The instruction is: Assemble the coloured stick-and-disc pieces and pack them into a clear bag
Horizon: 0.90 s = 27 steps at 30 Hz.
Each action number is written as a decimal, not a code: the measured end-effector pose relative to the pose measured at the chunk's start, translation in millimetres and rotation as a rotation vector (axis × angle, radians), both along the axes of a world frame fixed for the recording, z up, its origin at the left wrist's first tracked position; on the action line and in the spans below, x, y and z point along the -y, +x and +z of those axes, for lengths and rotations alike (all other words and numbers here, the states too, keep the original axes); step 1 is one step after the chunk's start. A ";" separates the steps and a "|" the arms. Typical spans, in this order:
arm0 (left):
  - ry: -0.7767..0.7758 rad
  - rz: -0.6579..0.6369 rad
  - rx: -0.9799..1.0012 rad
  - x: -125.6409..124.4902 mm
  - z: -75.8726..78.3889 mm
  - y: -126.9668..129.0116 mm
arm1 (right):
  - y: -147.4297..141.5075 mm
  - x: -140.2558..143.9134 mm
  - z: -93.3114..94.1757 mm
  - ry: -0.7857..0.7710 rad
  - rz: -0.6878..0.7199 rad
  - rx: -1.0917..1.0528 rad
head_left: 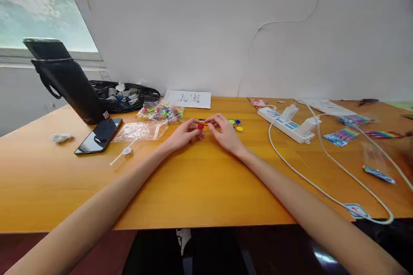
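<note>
My left hand (183,135) is closed around a small red round cap-like piece (200,126) over the middle of the table. Close beside it, my right hand (226,135) pinches a thin orange-red piece (205,124) that meets the red one or lies just against it; which, I cannot tell. Fingers partly cover both pieces. Just right of my right hand lie several small round caps, among them a blue cap (238,122) and a yellow cap (239,129). Behind my left hand rests a clear bag (161,111) of colourful small plastic parts.
On the left are a tilted black bottle case (71,81), a phone (99,136), a clear wrapper (138,131) and a small white roll (127,152). A black bag (142,91) of bits sits behind. Rightward, a power strip (285,124) trails white cables near colourful packets (342,136).
</note>
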State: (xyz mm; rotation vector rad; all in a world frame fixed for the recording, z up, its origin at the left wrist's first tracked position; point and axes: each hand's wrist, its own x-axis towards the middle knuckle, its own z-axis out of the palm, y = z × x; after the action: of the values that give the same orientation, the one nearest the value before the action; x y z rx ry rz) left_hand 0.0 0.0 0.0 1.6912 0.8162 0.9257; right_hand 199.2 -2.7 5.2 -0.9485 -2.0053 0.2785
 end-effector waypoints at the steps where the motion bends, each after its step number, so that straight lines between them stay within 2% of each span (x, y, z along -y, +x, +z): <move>1: -0.018 0.022 0.018 -2.2 -0.8 -0.2 | 3.2 -2.6 -2.3 0.016 -0.049 0.035; 5: -0.099 0.109 0.114 -7.3 -1.6 -1.2 | 12.1 -8.9 -9.0 0.034 -0.156 0.191; 10: -0.175 0.175 0.243 -3.4 5.2 -2.1 | 13.1 -6.4 -9.5 -0.007 -0.148 0.315; 14: -0.200 0.190 0.269 -0.9 8.0 -1.8 | 13.0 -5.0 -8.7 0.004 -0.194 0.321; 17: -0.191 0.169 0.250 -1.2 6.1 -1.6 | 13.7 -6.2 -9.7 0.019 -0.287 0.343; 20: -0.188 0.160 0.237 -2.1 3.2 -1.9 | 14.4 -7.4 -10.8 0.018 -0.315 0.387; 24: -0.189 0.157 0.240 -3.0 1.2 -2.5 | 15.1 -7.3 -9.5 0.024 -0.290 0.350; 27: -0.181 0.138 0.235 -3.1 1.4 -2.2 | 13.5 -7.9 -8.5 -0.035 -0.251 0.161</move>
State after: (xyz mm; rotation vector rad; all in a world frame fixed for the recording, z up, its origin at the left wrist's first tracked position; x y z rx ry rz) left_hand -2.2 3.1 1.4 1.3545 0.8379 1.0881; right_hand 212.8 5.2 -3.3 -1.2657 -2.0036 0.1011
